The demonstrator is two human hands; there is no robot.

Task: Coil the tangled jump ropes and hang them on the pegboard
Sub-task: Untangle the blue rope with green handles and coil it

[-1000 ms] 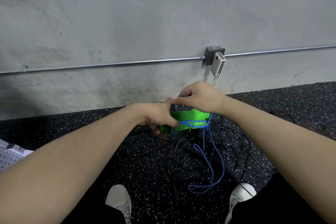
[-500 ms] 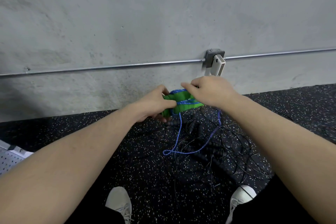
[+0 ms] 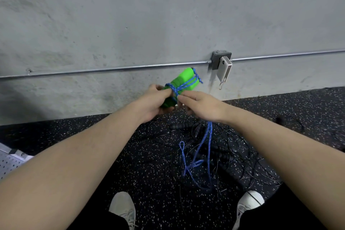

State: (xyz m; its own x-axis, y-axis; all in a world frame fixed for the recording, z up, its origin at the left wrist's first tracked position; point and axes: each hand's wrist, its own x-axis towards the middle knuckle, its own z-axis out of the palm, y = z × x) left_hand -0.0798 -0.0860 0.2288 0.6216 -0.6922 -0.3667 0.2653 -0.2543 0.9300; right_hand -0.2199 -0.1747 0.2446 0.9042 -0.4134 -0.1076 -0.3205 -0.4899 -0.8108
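I judge the job early yet: the blue rope (image 3: 188, 84) is only partly wound round its two green handles (image 3: 182, 84), with a long tail (image 3: 203, 147) hanging from my right hand down to the floor (image 3: 93, 136). A tangle of black ropes (image 3: 220, 151) lies untouched on the floor between my shoes, out toward the wall (image 3: 149, 15), and nothing hangs on the pegboard (image 3: 8, 162), of which only a corner shows at the floor's left edge. So what is left, as I read it, is finishing this wrap, coiling the black ones, and hanging all of them.

My left hand (image 3: 155, 102) has its grip wrapped round the lower end of the handles, holding them tilted up and to the right, above the floor near the wall. My right hand (image 3: 202, 105) sits just beside it, its grip pinching the blue rope at the point where the turns cross. Both forearms reach forward, wrists close together
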